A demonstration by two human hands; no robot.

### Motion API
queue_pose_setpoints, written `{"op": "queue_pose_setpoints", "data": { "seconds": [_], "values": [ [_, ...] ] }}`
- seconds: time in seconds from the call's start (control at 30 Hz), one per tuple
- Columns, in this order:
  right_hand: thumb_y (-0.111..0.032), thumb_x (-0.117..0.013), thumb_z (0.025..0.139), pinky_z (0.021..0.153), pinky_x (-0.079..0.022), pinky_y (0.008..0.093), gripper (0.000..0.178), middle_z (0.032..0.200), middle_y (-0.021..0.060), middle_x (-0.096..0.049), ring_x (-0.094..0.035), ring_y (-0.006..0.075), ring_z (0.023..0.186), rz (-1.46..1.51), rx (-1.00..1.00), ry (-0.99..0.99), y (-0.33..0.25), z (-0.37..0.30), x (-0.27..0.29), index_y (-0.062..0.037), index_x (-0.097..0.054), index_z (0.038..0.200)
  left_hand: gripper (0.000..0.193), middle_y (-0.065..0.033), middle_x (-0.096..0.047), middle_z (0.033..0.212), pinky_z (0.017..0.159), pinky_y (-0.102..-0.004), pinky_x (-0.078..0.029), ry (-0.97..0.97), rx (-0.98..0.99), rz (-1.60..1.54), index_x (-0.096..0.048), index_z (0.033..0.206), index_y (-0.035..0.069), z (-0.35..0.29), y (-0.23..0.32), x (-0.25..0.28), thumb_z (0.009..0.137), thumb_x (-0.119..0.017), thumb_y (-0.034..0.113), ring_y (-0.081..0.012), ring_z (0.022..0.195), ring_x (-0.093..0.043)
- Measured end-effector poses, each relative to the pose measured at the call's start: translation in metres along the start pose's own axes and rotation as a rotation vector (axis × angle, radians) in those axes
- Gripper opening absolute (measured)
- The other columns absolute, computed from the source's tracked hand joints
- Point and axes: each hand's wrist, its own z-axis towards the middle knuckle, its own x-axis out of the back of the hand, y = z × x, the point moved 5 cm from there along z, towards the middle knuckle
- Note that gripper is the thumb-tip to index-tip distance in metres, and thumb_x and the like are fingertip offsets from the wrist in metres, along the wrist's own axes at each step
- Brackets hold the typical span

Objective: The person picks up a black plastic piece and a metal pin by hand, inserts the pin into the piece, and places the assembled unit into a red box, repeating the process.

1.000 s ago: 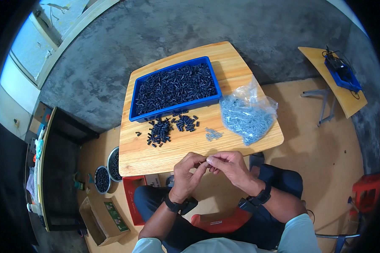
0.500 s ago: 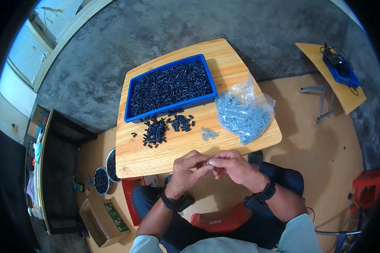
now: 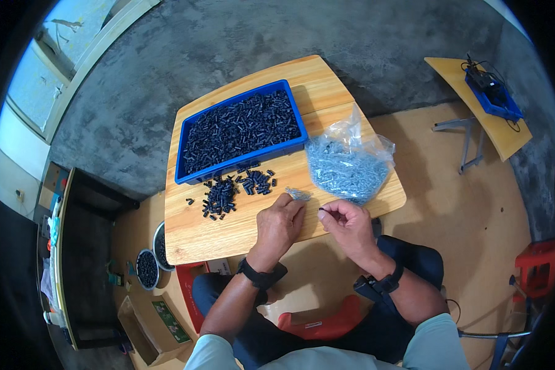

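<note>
My right hand (image 3: 351, 229) is closed in a pinch above the table's front edge, with a small black plastic piece (image 3: 321, 210) at its fingertips. My left hand (image 3: 279, 226) rests at the table top with its fingers curled together beside a small pile of silver screw-like pieces (image 3: 298, 194). Its fingertips are partly hidden, so what they hold does not show. Just behind is a clear plastic bag (image 3: 348, 166) full of similar silver pieces. To the left lie loose heaps of short black plastic pieces (image 3: 220, 196), in front of a blue tray (image 3: 246, 169) filled with more of them.
All this stands on a wooden table (image 3: 228, 243). Two bowls of dark pieces (image 3: 147, 269) sit on the floor at left, near an open cardboard box (image 3: 151, 330). A red stool (image 3: 327, 320) is under me. A side table (image 3: 444, 77) with a blue basket stands at far right.
My hands were together at the table's front edge and have separated. The left one has moved forward to the silver pile; the right one has moved slightly right, still pinching.
</note>
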Motion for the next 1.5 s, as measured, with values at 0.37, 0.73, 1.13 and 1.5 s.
{"op": "queue_pose_setpoints", "data": {
  "seconds": [0.37, 0.73, 1.13, 1.5],
  "values": [
    [-0.005, -0.072, 0.092, 0.058, -0.043, 0.0178, 0.009, 0.081, -0.0038, -0.067, -0.053, -0.001, 0.068, -0.06, 0.005, 0.003, 0.001, 0.0, 0.004, 0.0013, -0.07, 0.097, 0.008, -0.0103, -0.068, 0.084, 0.06, -0.0379, -0.055, 0.027, 0.0, 0.03, -0.076, 0.09, 0.005, -0.002, 0.0, -0.002, 0.083, -0.075, 0.008, -0.0296, 0.07, -0.069],
    [-0.007, -0.072, 0.091, 0.061, -0.05, 0.0228, 0.013, 0.08, 0.0017, -0.071, -0.061, 0.0043, 0.07, -0.087, -0.019, -0.042, 0.0, -0.003, -0.004, 0.0046, -0.071, 0.095, 0.006, -0.0119, -0.064, 0.081, 0.063, -0.0424, -0.054, -0.135, -0.012, 0.097, -0.071, 0.082, 0.005, -0.002, 0.001, 0.002, 0.082, -0.072, 0.011, -0.0334, 0.071, -0.066],
    [-0.008, -0.073, 0.09, 0.062, -0.051, 0.0228, 0.012, 0.08, 0.0036, -0.072, -0.063, 0.0054, 0.069, -0.075, -0.012, -0.061, 0.007, 0.0, -0.01, 0.0036, -0.071, 0.092, 0.013, -0.0094, -0.062, 0.085, 0.067, -0.039, -0.051, 0.026, -0.152, 0.086, -0.069, 0.089, 0.004, -0.052, 0.017, 0.021, 0.078, -0.074, 0.001, -0.0284, 0.076, -0.062],
    [-0.008, -0.073, 0.09, 0.063, -0.051, 0.0222, 0.011, 0.08, 0.0022, -0.071, -0.062, 0.0049, 0.069, -0.054, -0.022, -0.07, 0.007, -0.001, -0.009, 0.0032, -0.072, 0.093, 0.022, -0.0094, -0.063, 0.093, 0.073, -0.0381, -0.05, 0.05, -0.226, 0.064, -0.069, 0.094, 0.004, -0.067, 0.015, 0.023, 0.074, -0.078, 0.003, -0.0276, 0.081, -0.059]
  ]
}}
